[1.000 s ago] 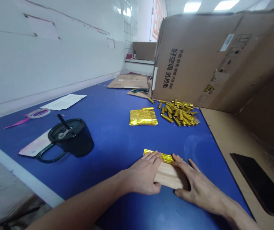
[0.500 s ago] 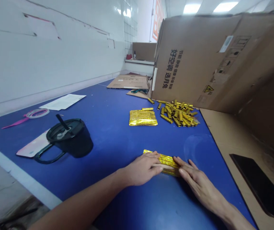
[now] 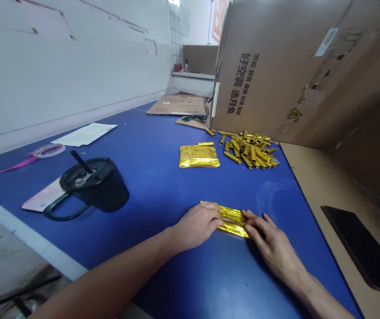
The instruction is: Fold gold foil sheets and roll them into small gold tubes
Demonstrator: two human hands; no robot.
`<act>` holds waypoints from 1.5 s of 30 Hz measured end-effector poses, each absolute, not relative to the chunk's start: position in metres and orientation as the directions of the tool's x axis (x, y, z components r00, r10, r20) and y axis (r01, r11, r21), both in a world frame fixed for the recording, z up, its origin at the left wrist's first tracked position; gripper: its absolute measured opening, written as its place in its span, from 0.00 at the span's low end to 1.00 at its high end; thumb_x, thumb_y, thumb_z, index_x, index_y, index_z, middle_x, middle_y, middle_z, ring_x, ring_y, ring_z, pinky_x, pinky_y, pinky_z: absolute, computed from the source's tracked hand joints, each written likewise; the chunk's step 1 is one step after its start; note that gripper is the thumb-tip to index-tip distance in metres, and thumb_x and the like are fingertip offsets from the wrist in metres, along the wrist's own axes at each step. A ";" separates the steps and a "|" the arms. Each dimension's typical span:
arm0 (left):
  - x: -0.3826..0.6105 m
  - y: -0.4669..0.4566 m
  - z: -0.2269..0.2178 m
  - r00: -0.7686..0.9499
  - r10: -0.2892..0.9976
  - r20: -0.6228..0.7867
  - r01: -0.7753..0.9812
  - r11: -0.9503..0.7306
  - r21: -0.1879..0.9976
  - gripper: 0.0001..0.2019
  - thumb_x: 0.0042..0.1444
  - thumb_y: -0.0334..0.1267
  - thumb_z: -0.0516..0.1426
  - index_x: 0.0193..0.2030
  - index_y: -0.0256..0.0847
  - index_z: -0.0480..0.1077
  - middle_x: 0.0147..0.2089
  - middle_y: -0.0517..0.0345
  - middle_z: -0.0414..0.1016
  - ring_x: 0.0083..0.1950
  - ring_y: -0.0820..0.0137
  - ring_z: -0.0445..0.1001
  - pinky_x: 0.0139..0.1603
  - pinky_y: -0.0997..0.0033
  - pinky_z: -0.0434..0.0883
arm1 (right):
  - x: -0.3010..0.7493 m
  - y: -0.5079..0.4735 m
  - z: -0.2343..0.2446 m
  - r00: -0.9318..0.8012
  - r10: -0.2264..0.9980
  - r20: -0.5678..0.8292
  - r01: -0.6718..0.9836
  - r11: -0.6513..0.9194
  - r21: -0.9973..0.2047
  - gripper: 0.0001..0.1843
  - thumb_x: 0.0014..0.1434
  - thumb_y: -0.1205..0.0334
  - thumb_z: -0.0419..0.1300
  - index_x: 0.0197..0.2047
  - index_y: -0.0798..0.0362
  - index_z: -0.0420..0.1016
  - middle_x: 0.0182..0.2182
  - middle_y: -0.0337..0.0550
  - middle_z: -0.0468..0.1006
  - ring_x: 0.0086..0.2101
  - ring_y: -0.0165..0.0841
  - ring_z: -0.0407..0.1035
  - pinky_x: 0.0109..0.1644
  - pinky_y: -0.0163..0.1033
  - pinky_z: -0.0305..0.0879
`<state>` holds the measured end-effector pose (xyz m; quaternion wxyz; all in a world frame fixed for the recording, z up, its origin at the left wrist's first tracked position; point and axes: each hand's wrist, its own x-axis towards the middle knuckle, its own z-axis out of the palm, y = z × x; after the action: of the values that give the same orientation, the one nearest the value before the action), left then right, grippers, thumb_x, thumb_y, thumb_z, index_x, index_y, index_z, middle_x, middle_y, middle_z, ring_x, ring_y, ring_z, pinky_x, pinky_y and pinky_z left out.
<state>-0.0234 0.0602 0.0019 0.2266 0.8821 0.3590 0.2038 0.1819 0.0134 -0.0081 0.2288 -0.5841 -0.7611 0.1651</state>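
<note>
A gold foil piece [image 3: 231, 220], folded into a flat bar, lies on the blue table [image 3: 157, 177] close in front of me. My left hand [image 3: 198, 223] rests on its left end with curled fingers pressing on the foil. My right hand [image 3: 271, 241] holds its right end, fingertips laid on the foil. Whatever is inside the foil is hidden.
A flat stack of gold foil sheets [image 3: 199, 156] and a heap of several rolled gold pieces [image 3: 248, 150] lie farther back. A black lidded cup [image 3: 92, 184] stands at left. A big cardboard box [image 3: 276, 71] stands at the right, a dark slab [image 3: 362, 250] on cardboard beside it, pink tape [image 3: 47, 150] and paper [image 3: 85, 134] at far left.
The pale wooden block seen under my hands a second ago no longer shows; gold foil now covers that spot. Both hands have slid a little forward and stay on the foil.
</note>
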 end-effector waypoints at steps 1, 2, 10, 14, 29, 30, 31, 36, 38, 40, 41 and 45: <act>-0.023 0.060 0.001 0.650 0.733 0.202 0.546 -0.635 0.546 0.10 0.57 0.34 0.49 0.34 0.37 0.72 0.43 0.55 0.72 0.48 0.68 0.67 0.53 0.69 0.59 | 0.182 0.014 -0.009 -0.226 0.962 0.153 0.820 0.273 -0.503 0.10 0.60 0.58 0.45 0.34 0.50 0.65 0.47 0.50 0.71 0.51 0.37 0.61 0.58 0.55 0.46; -0.022 0.059 0.000 0.636 0.742 0.210 0.553 -0.628 0.547 0.10 0.57 0.35 0.49 0.33 0.37 0.71 0.42 0.55 0.72 0.48 0.68 0.67 0.53 0.69 0.60 | 0.182 0.014 -0.009 -0.237 0.960 0.152 0.826 0.281 -0.489 0.10 0.59 0.59 0.45 0.32 0.50 0.65 0.48 0.50 0.71 0.52 0.38 0.60 0.57 0.56 0.46; -0.019 0.057 -0.007 0.533 0.812 0.236 0.654 -0.573 0.493 0.07 0.56 0.33 0.50 0.29 0.37 0.66 0.37 0.56 0.70 0.41 0.69 0.66 0.45 0.70 0.64 | 0.183 0.015 -0.011 -0.255 0.950 0.178 0.839 0.309 -0.448 0.08 0.57 0.61 0.48 0.29 0.50 0.65 0.45 0.48 0.73 0.51 0.38 0.61 0.56 0.56 0.49; -0.018 0.054 -0.006 0.551 0.803 0.227 0.680 -0.589 0.437 0.02 0.53 0.31 0.51 0.30 0.37 0.63 0.36 0.57 0.67 0.40 0.68 0.64 0.42 0.70 0.64 | 0.184 0.016 -0.016 -0.246 0.945 0.218 0.830 0.321 -0.457 0.06 0.57 0.61 0.49 0.29 0.49 0.62 0.41 0.47 0.75 0.50 0.38 0.62 0.54 0.56 0.51; -0.022 0.054 -0.007 0.659 0.722 0.212 0.660 -0.690 0.296 0.09 0.57 0.33 0.48 0.34 0.39 0.70 0.42 0.54 0.66 0.45 0.67 0.63 0.47 0.67 0.63 | 0.190 0.014 -0.024 -0.367 0.885 0.287 0.861 0.440 -0.255 0.14 0.58 0.60 0.49 0.42 0.51 0.73 0.50 0.50 0.69 0.50 0.41 0.62 0.53 0.58 0.53; -0.022 0.054 -0.008 0.659 0.722 0.211 0.666 -0.690 0.282 0.10 0.57 0.33 0.48 0.33 0.39 0.70 0.41 0.54 0.66 0.45 0.67 0.63 0.47 0.67 0.63 | 0.190 0.014 -0.024 -0.370 0.884 0.286 0.863 0.441 -0.247 0.14 0.58 0.60 0.49 0.43 0.51 0.73 0.50 0.50 0.68 0.50 0.41 0.62 0.53 0.58 0.54; -0.023 0.055 -0.008 0.655 0.725 0.210 0.674 -0.687 0.271 0.10 0.57 0.32 0.47 0.33 0.38 0.70 0.40 0.54 0.66 0.44 0.67 0.63 0.46 0.68 0.63 | 0.190 0.014 -0.025 -0.372 0.884 0.284 0.864 0.442 -0.243 0.14 0.58 0.60 0.49 0.43 0.51 0.73 0.50 0.50 0.68 0.50 0.41 0.62 0.53 0.57 0.54; -0.026 0.054 -0.005 0.598 0.773 0.210 0.745 -0.633 0.208 0.09 0.57 0.31 0.47 0.33 0.38 0.69 0.39 0.53 0.65 0.42 0.67 0.62 0.44 0.67 0.63 | 0.190 0.013 -0.025 -0.365 0.886 0.287 0.865 0.436 -0.248 0.14 0.58 0.60 0.49 0.43 0.49 0.73 0.51 0.48 0.68 0.51 0.40 0.62 0.54 0.57 0.53; -0.026 0.053 -0.004 0.587 0.783 0.206 0.765 -0.620 0.176 0.10 0.57 0.31 0.47 0.31 0.38 0.69 0.37 0.53 0.65 0.40 0.66 0.61 0.42 0.67 0.63 | 0.189 0.013 -0.023 -0.351 0.894 0.277 0.869 0.421 -0.259 0.14 0.59 0.59 0.48 0.43 0.50 0.73 0.51 0.48 0.68 0.51 0.40 0.61 0.54 0.57 0.53; -0.025 0.052 -0.004 0.591 0.781 0.201 0.769 -0.621 0.153 0.10 0.57 0.31 0.47 0.31 0.38 0.68 0.35 0.53 0.64 0.39 0.66 0.61 0.40 0.66 0.63 | 0.188 0.013 -0.020 -0.337 0.906 0.257 0.874 0.402 -0.274 0.15 0.59 0.56 0.48 0.43 0.50 0.73 0.50 0.48 0.69 0.51 0.40 0.61 0.54 0.56 0.53; -0.025 0.051 -0.005 0.595 0.779 0.200 0.768 -0.624 0.147 0.10 0.57 0.31 0.47 0.32 0.38 0.68 0.35 0.53 0.64 0.39 0.66 0.61 0.39 0.66 0.63 | 0.187 0.013 -0.019 -0.332 0.910 0.247 0.875 0.395 -0.281 0.16 0.59 0.55 0.48 0.43 0.50 0.72 0.50 0.48 0.69 0.51 0.40 0.61 0.54 0.56 0.53; -0.024 0.049 -0.006 0.591 0.782 0.198 0.775 -0.618 0.129 0.09 0.56 0.30 0.47 0.34 0.38 0.68 0.36 0.53 0.64 0.39 0.66 0.61 0.39 0.67 0.62 | 0.186 0.012 -0.016 -0.328 0.917 0.229 0.875 0.386 -0.293 0.17 0.59 0.52 0.49 0.44 0.50 0.72 0.51 0.47 0.68 0.52 0.39 0.60 0.55 0.56 0.53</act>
<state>-0.0239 0.0491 -0.0059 0.0144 0.8918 0.4366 0.1179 0.1865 0.0123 -0.0161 0.1802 -0.5510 -0.8128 0.0583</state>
